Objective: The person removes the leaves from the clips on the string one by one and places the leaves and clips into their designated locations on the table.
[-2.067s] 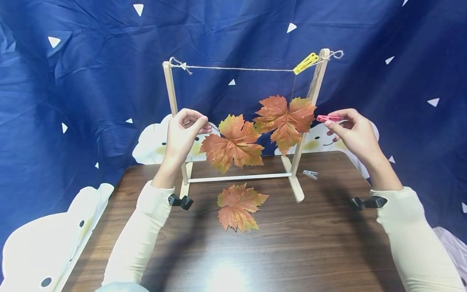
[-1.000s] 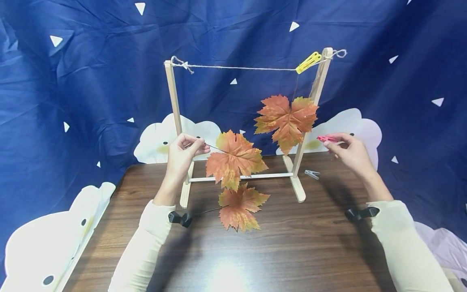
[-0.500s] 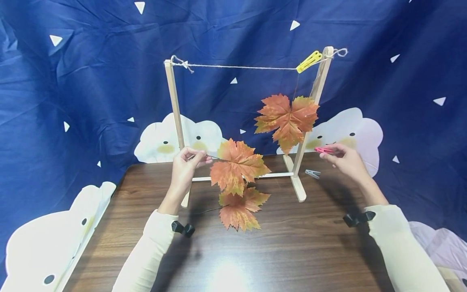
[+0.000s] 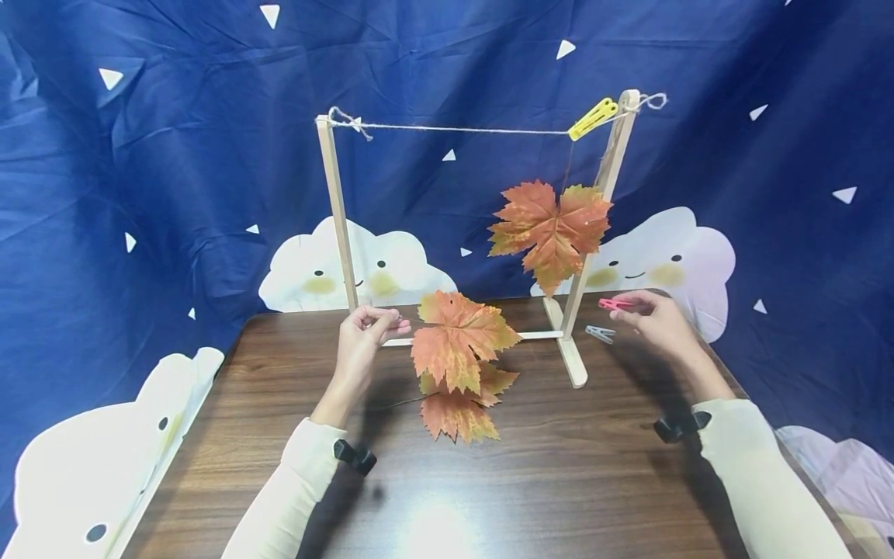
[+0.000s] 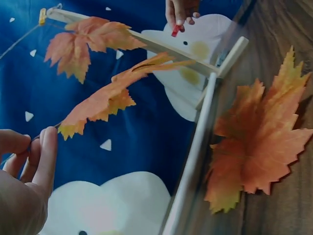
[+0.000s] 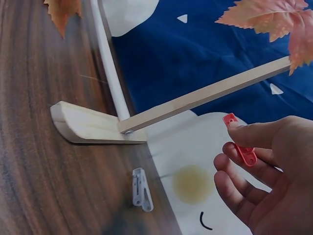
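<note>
My left hand point(image 4: 363, 341) pinches the thin stem of an orange artificial maple leaf point(image 4: 457, 338), holding it up in front of the wooden rack. In the head view this leaf overlaps a second maple leaf point(image 4: 457, 419) lying on the table. At the right, my right hand point(image 4: 653, 322) holds a red clothespin point(image 6: 246, 154) between thumb and fingers, above the tabletop. A grey clothespin point(image 4: 600, 334) lies on the table just below it. From the rack's string point(image 4: 461, 130) a third leaf point(image 4: 552, 225) hangs by its stem from a yellow clothespin point(image 4: 592, 119).
The rack has two wooden posts point(image 4: 338, 210), a white lower bar point(image 4: 541, 335) and flat feet point(image 4: 573, 363). It stands toward the back of the brown table point(image 4: 545, 473). Behind it hangs a blue cloth point(image 4: 209, 155) with white cloud shapes point(image 4: 349, 268).
Both hands have come down: the left with its leaf, from in front of the rack toward the lying leaf, the right with the red clothespin toward the grey one.
</note>
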Motion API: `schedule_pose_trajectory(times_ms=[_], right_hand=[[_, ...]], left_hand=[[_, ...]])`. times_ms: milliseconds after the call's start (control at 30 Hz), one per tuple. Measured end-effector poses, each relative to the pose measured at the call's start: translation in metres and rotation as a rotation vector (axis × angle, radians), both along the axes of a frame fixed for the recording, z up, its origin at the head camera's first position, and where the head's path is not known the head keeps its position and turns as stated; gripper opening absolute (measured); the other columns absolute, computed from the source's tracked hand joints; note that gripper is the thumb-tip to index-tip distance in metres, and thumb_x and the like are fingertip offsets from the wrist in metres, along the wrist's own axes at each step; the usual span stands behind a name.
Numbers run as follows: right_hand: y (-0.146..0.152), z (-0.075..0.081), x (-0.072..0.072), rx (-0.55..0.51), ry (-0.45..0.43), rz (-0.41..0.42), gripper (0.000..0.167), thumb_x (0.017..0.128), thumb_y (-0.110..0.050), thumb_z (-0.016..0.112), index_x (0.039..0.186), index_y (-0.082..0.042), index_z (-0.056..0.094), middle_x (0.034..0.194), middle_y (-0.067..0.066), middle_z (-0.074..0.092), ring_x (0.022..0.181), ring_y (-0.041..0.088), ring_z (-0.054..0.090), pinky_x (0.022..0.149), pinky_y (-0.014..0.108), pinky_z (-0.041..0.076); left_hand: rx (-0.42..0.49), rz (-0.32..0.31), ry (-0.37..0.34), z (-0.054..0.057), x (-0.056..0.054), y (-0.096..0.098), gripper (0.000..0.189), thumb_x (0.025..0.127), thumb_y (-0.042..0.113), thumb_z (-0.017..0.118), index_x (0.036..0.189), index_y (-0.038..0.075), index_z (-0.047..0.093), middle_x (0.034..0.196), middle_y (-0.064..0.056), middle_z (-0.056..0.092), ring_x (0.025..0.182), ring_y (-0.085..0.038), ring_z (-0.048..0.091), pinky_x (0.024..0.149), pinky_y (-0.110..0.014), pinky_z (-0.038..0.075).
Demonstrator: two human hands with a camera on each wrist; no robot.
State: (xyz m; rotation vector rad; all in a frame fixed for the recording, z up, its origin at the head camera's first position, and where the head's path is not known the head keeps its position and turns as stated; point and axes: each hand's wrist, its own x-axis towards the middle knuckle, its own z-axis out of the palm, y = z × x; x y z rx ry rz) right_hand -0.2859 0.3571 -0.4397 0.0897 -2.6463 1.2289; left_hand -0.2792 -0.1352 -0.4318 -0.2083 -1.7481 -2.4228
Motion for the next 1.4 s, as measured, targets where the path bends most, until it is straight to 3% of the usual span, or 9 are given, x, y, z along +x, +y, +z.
schedule_pose_trajectory(times_ms=[267,500,867,1233,1400], right_hand=[[-0.003,-0.011,-0.002,0.01,-0.071,0.002,0.038,0.099,-0.022,0.077,0.128,0.002,0.07,0.098,0.019,0.078,0.061,0.011,0.066,0.058,0.028,0.055],[0.002,-0.025,-0.006,0.078,-0.09,0.03,0.037,0.099,-0.02,0.077,0.128,0.002,0.07,0.107,0.029,0.077,0.061,0.012,0.068,0.058,0.026,0.054],[-0.002,-0.048,-0.009,0.132,-0.127,0.054,0.04,0.096,-0.018,0.08,0.126,0.005,0.068,0.094,0.025,0.078,0.062,0.03,0.073,0.053,0.032,0.057],[-0.009,-0.06,-0.012,0.185,-0.124,0.047,0.044,0.094,-0.022,0.082,0.122,0.008,0.068,0.092,0.022,0.078,0.065,0.026,0.074,0.058,0.03,0.055],[-0.012,-0.063,-0.012,0.203,-0.139,0.044,0.041,0.095,-0.021,0.081,0.122,0.007,0.068,0.083,0.016,0.076,0.062,0.018,0.07,0.059,0.028,0.053]], left_hand=[[0.049,0.016,-0.031,-0.022,0.002,0.0,0.012,0.1,-0.01,0.059,0.093,-0.002,0.065,0.083,-0.01,0.075,0.077,-0.018,0.08,0.084,-0.035,0.066],[0.047,-0.006,-0.083,-0.043,0.005,0.0,0.01,0.101,-0.01,0.058,0.094,-0.003,0.063,0.081,-0.01,0.076,0.077,-0.02,0.081,0.085,-0.036,0.066],[0.075,0.006,-0.117,-0.057,0.011,0.0,0.016,0.1,-0.012,0.056,0.089,-0.001,0.059,0.084,-0.011,0.073,0.078,-0.019,0.08,0.085,-0.035,0.066],[0.061,0.021,-0.175,-0.071,0.015,0.001,0.017,0.1,-0.012,0.055,0.088,-0.001,0.058,0.086,-0.01,0.071,0.082,-0.019,0.08,0.088,-0.037,0.066],[0.044,0.021,-0.212,-0.078,0.016,0.002,0.015,0.101,-0.011,0.055,0.09,0.0,0.055,0.086,-0.01,0.069,0.082,-0.018,0.079,0.088,-0.035,0.066]])
